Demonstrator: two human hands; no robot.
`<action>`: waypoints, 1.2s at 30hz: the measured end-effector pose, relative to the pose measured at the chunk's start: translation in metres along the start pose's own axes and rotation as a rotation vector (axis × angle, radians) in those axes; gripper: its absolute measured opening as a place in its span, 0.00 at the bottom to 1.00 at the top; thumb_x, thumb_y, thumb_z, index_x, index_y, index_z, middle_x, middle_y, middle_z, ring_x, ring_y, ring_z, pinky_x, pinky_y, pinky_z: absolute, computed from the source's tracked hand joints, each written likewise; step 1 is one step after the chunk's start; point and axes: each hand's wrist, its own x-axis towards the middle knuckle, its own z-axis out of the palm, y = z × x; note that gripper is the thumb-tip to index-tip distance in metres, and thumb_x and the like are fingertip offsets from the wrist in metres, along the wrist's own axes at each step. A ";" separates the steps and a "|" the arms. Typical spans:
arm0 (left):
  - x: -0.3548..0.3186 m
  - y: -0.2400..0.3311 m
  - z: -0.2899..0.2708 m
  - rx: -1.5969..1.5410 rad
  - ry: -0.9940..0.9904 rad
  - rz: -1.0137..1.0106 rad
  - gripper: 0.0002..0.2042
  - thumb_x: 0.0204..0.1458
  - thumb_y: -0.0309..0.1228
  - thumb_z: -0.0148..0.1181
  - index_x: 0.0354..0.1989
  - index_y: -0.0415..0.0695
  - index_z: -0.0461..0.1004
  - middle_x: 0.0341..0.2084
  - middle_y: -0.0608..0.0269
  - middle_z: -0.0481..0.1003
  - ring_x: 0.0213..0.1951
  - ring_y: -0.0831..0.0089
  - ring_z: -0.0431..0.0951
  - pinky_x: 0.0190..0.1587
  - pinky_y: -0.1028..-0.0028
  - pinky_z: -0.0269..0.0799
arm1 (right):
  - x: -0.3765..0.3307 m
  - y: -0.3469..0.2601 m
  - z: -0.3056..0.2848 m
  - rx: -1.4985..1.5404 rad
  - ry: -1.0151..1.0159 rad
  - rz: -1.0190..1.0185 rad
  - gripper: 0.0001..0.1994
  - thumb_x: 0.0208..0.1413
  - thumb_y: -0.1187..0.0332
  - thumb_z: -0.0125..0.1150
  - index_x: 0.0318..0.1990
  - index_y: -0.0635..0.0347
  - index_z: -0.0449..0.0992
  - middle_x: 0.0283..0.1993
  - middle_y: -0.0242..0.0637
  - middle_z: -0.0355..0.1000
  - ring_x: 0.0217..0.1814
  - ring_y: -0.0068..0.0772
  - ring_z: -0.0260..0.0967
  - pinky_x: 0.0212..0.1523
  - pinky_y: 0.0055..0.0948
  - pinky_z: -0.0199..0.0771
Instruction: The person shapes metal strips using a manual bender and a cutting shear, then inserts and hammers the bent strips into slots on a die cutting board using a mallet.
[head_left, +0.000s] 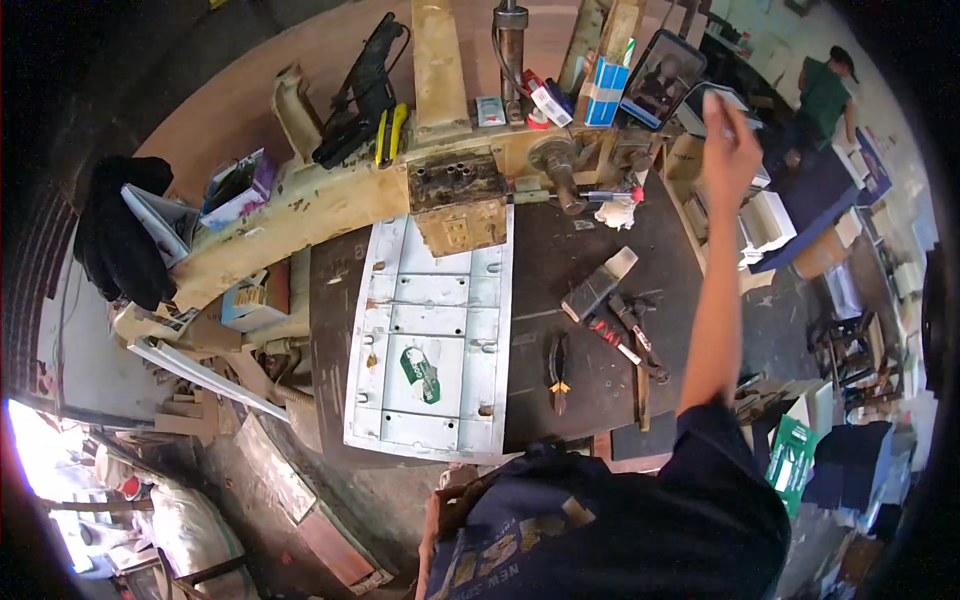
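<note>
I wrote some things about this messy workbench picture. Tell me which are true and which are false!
1. The right hand is raised near the far right of the dark workbench. True.
2. The long pale grey metal panel stands upright. False: it lies flat on the bench.
3. The dark pliers with yellow-tipped handles lie right of the panel. True.
4. The left hand holds a hammer. False: no left hand shows.
5. The panel carries a green sticker. True.
</note>
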 end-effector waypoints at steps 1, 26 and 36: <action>0.000 0.001 0.002 -0.003 -0.006 -0.007 0.21 0.59 0.41 0.61 0.51 0.34 0.77 0.42 0.58 0.81 0.44 0.71 0.78 0.49 0.70 0.71 | 0.029 0.019 0.005 0.042 -0.005 -0.027 0.23 0.60 0.53 0.65 0.55 0.62 0.78 0.48 0.42 0.79 0.48 0.28 0.75 0.52 0.27 0.73; 0.022 0.058 0.016 0.005 -0.113 -0.015 0.20 0.58 0.41 0.63 0.50 0.38 0.78 0.42 0.58 0.80 0.45 0.70 0.78 0.48 0.71 0.72 | 0.103 0.066 0.018 0.129 -0.270 0.089 0.20 0.58 0.58 0.68 0.51 0.63 0.81 0.43 0.41 0.80 0.39 0.26 0.78 0.42 0.27 0.83; 0.029 -0.088 -0.039 -0.441 0.203 -0.123 0.24 0.58 0.44 0.63 0.54 0.37 0.75 0.42 0.58 0.81 0.42 0.70 0.80 0.45 0.71 0.74 | 0.097 0.070 0.025 0.209 -0.252 0.084 0.19 0.61 0.58 0.65 0.54 0.61 0.79 0.48 0.41 0.79 0.43 0.27 0.78 0.44 0.29 0.83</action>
